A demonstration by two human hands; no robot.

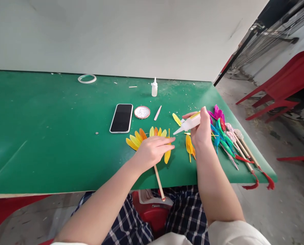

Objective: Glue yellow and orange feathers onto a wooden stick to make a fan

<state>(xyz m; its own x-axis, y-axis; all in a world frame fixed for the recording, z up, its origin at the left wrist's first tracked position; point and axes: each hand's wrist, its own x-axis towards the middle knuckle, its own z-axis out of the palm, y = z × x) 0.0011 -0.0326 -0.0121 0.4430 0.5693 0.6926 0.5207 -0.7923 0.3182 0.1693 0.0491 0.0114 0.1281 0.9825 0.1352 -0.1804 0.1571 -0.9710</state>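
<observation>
My left hand reaches over a fan of yellow and orange feathers and hides its middle. Its fingers lie across a single yellow feather, which they appear to hold with the quill pointing away from me; the thumb is hidden. Below that hand a thin wooden stick runs from the fan past the table's near edge. In my right hand is a glue bottle, tilted so that its nozzle points down-left, close to the quill end of that feather.
Loose yellow feathers lie beside my right wrist. Coloured feathers and sticks with red tassels are at the right. Farther back are a phone, a round lid, pink tweezers, a small bottle and a tape roll.
</observation>
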